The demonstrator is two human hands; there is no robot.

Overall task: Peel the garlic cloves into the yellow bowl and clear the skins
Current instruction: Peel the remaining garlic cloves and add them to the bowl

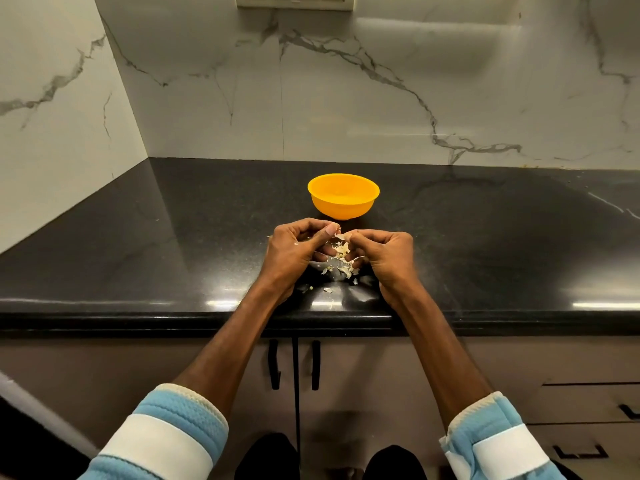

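Note:
A yellow bowl (343, 197) stands on the black counter just beyond my hands. My left hand (294, 252) and my right hand (384, 254) are held together over the counter, fingers curled, both pinching a garlic clove (341, 236) with pale skin sticking out between the fingertips. Papery garlic skins (341, 266) lie in a loose heap on the counter under and between the hands. The clove itself is mostly hidden by my fingers, and I cannot see what lies inside the bowl.
The black counter (485, 244) runs wide to both sides, with a marble wall behind and on the left. Its front edge is under my forearms. Below are cabinet doors with black handles (294, 368) and drawers at the right.

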